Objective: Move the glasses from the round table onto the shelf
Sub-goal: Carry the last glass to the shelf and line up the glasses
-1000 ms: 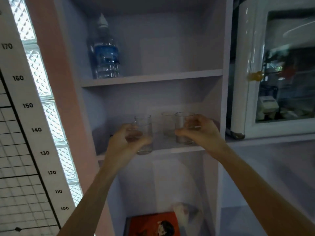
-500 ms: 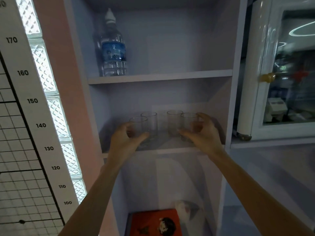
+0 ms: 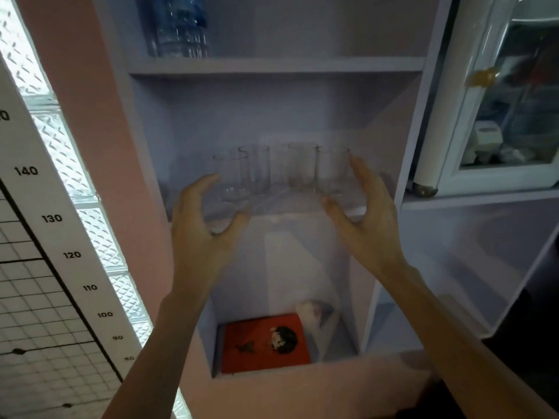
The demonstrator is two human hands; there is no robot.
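Several clear glasses stand in a row on the middle shelf [image 3: 281, 208] of a pale lilac cabinet. The leftmost glass [image 3: 230, 176] and the rightmost glass [image 3: 332, 173] are nearest my hands; two more, a tall one [image 3: 257, 170] and another [image 3: 301, 167], stand between them, farther back. My left hand [image 3: 205, 234] hovers open just in front of the leftmost glass, fingers spread and off it. My right hand [image 3: 366, 219] is open too, curled beside the rightmost glass without gripping it. The round table is out of view.
A water bottle [image 3: 181, 25] stands on the upper shelf. Below, an orange book [image 3: 263, 343] and a white crumpled bag [image 3: 314, 316] lie in the bottom compartment. A glass-door cabinet [image 3: 499, 116] is to the right, a height chart [image 3: 54, 237] and glass blocks to the left.
Both hands set their glasses down on the middle shelf, let go and drew back toward me with fingers spread. The view has tilted downward.
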